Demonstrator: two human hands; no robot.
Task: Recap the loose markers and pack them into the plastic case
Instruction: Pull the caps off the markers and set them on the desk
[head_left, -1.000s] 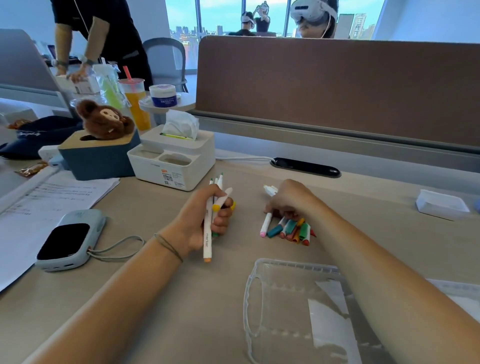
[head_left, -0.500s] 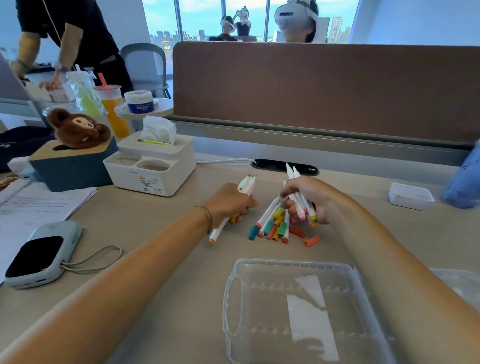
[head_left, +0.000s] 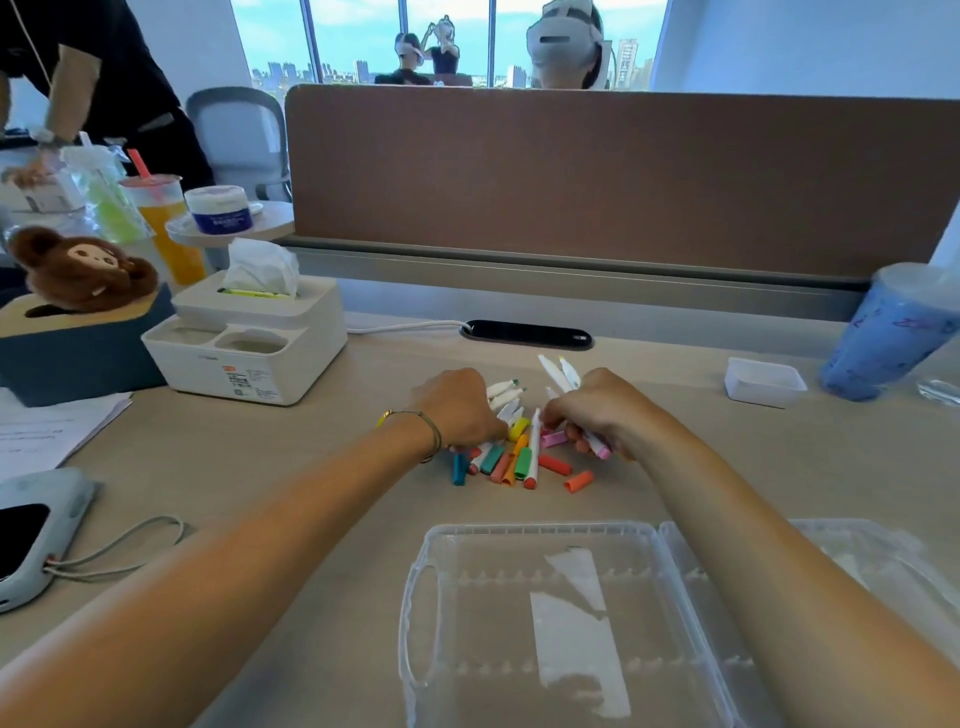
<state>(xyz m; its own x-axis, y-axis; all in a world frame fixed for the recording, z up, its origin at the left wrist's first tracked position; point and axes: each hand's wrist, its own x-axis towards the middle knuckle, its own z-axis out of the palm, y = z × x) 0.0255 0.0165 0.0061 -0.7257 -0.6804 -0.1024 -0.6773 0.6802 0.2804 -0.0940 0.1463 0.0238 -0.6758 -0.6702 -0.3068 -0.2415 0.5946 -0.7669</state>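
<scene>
— on the bench beyond the clear plastic case (head_left: 545, 613), both hands grip white uncapped markers (head_left: 558, 371).
— match each loose coloured cap (head_left: 577, 481), press straight until seated, i'd say.

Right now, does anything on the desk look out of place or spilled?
Nothing is spilled. Loose marker caps lie scattered between the hands, off their markers, and the open plastic case holds only paper scraps, no markers.
</scene>
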